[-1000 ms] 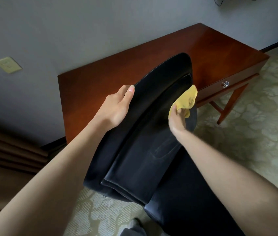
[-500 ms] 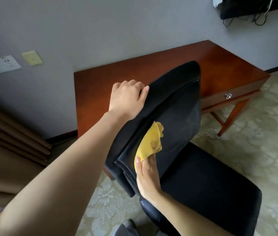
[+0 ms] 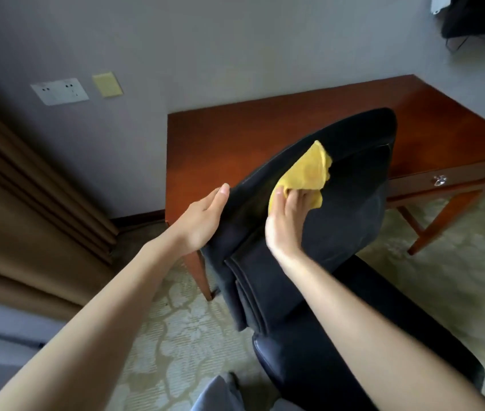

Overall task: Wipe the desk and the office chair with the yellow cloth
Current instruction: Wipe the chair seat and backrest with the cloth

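Observation:
The black office chair (image 3: 351,221) stands in front of the reddish-brown wooden desk (image 3: 268,134), its backrest turned toward me. My right hand (image 3: 287,218) presses the crumpled yellow cloth (image 3: 306,173) against the upper left part of the backrest's front. My left hand (image 3: 202,221) grips the backrest's left edge, with the thumb on the front and the fingers hidden behind it. The chair's black seat (image 3: 383,336) lies low at the right.
Brown curtains (image 3: 27,218) hang at the left. A white socket plate (image 3: 58,91) and a yellow plate (image 3: 107,84) sit on the grey wall. The desk has a drawer with a metal knob (image 3: 439,180). Patterned carpet (image 3: 182,336) covers the floor. A dark screen (image 3: 478,16) hangs top right.
My right hand has swept the cloth from the backrest's right edge down to its lower left, then up to its upper left. My left hand shifted lower on the left edge.

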The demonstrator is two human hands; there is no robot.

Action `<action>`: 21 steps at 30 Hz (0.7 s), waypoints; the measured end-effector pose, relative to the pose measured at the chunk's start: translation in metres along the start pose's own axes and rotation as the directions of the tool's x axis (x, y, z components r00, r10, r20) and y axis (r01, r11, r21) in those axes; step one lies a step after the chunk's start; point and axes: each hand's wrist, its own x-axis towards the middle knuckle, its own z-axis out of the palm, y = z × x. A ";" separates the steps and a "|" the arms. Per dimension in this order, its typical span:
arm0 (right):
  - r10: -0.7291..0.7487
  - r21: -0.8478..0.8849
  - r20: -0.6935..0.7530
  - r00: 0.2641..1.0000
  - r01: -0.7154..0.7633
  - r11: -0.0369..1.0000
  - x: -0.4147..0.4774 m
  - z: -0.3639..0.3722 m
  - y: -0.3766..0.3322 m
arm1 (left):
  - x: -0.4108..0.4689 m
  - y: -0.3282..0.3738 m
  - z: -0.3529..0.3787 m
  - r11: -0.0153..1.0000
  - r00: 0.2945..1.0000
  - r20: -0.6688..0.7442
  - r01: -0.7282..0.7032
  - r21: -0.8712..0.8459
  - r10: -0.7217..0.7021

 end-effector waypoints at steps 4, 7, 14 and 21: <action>0.126 -0.061 -0.012 0.992 -0.126 0.990 0.063 -0.020 -0.001 | -0.003 0.004 0.012 0.976 0.997 -0.071 -0.032 -0.216 0.017; 0.195 -0.059 -0.051 0.980 -0.198 0.978 0.085 -0.023 -0.009 | -0.001 0.009 0.015 0.972 0.992 -0.124 -0.032 -0.231 0.003; 0.123 -0.044 -0.094 0.988 -0.128 0.991 0.068 -0.012 -0.013 | 0.011 0.019 0.013 0.934 0.998 -0.043 0.017 -0.357 -0.035; -0.102 -0.228 -0.002 0.995 0.099 0.969 0.022 0.018 -0.019 | 0.020 0.021 0.014 0.798 0.982 -0.167 -0.031 -0.601 -0.088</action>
